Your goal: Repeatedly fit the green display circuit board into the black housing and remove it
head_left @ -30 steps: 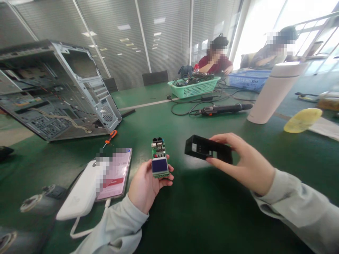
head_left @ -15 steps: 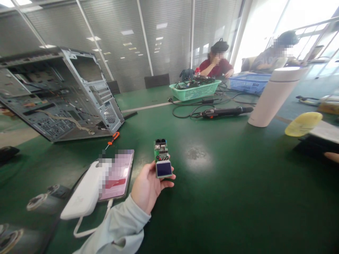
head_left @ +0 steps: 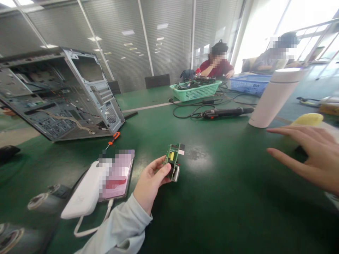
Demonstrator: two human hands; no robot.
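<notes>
Pinched between the thumb and fingers of my left hand [head_left: 151, 180] is a small green circuit board [head_left: 172, 157], turned edge-on and held above the green table [head_left: 212, 211]. A yellow part shows on its side and the small screen unit at its lower end faces away to the right. My right hand [head_left: 309, 153] reaches in from the right edge with thumb and fingers apart, holding nothing. Behind its fingers, partly hidden, is a yellow rounded object [head_left: 308, 119]. Left of my left forearm lie a phone [head_left: 119, 176] and a white power bank [head_left: 83, 192] with a white cable.
An opened computer case [head_left: 60, 98] stands at the left, with an orange-handled screwdriver [head_left: 114, 137] before it. Farther back are a green basket [head_left: 197, 92] of cables, a black electric screwdriver [head_left: 225, 113], a blue basket [head_left: 249, 84] and a pale tumbler [head_left: 274, 98]. Two people sit beyond.
My left hand has rotated the circuit board from screen-up to edge-on, with the thumb now across it. My right hand has come farther into view from the right edge.
</notes>
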